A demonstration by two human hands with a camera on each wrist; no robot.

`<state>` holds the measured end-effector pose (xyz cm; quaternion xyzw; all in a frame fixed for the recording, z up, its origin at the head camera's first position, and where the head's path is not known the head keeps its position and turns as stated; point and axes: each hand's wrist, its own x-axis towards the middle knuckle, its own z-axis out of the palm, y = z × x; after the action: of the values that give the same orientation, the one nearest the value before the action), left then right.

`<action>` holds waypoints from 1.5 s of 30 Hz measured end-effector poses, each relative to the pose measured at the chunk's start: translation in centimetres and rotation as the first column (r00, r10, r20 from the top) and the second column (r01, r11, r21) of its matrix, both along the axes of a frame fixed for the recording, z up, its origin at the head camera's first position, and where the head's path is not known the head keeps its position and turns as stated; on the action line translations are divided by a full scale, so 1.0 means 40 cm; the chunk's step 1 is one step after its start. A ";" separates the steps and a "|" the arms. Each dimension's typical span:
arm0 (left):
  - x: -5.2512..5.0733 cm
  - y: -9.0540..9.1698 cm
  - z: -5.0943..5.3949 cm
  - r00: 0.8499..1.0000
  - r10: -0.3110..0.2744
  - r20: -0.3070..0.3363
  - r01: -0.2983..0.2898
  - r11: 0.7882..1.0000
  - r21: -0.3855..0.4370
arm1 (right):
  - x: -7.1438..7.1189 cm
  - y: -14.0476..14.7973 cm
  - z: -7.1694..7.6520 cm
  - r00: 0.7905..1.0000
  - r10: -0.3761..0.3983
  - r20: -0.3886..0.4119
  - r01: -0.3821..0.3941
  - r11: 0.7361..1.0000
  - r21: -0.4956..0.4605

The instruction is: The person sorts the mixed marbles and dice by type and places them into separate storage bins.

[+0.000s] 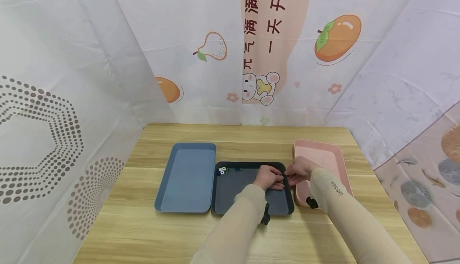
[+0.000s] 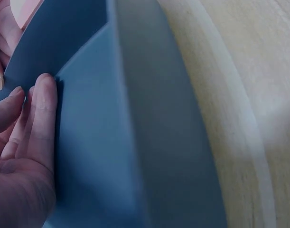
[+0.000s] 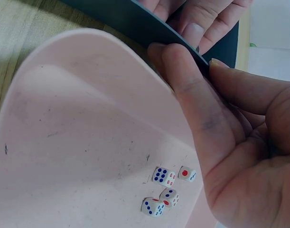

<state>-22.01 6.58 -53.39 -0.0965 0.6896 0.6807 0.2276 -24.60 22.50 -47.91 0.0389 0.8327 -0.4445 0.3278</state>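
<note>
The left hand (image 1: 267,177) reaches inside the dark tray (image 1: 237,194) near its right wall, thumb close to the fingers. A tiny dark edge shows by its thumb in the right wrist view; whether it holds something is unclear. At the right rim of that tray, the right hand (image 1: 300,170) pinches the wall (image 3: 149,23) between thumb and fingers. White and dark dice (image 1: 222,169) cluster in the tray's far left corner, with a dark pair (image 1: 238,169) farther right. Below the right hand, several white dice (image 3: 163,175) lie in the pink tray (image 3: 69,123).
On the left stands a blue tray (image 1: 190,180), close against the dark one. All three trays sit on a wooden table (image 1: 143,232). Printed curtains (image 1: 194,12) hang behind the table and at both sides.
</note>
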 end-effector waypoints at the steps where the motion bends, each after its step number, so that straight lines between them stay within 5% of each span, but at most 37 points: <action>1: -0.002 -0.002 -0.002 1.000 -0.004 -0.001 0.004 1.000 0.006 | 0.000 -0.001 0.001 1.000 -0.002 0.001 0.002 1.000 -0.001; 7: -0.011 -0.023 -0.017 1.000 -0.009 -0.006 0.009 0.999 0.049 | -0.003 -0.001 0.000 1.000 -0.016 0.008 0.016 1.000 -0.014; 20: -0.028 -0.099 -0.005 0.997 -0.061 -0.035 0.064 0.996 0.063 | 0.000 0.004 -0.002 1.000 0.000 -0.003 0.000 1.000 -0.006; 41: -0.073 -0.333 0.132 0.988 -0.108 -0.110 0.116 0.991 0.067 | 0.002 -0.007 0.003 0.999 -0.034 -0.019 0.034 0.999 0.003; 45: -0.074 -0.387 0.137 0.988 -0.084 -0.133 0.093 0.994 0.063 | 0.001 -0.015 0.002 0.999 -0.046 -0.024 0.046 0.999 0.010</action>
<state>-24.95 -8.91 -47.90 -0.0135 0.6824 0.6984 0.2153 -24.56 21.89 -47.84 0.0544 0.8376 -0.4482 0.3075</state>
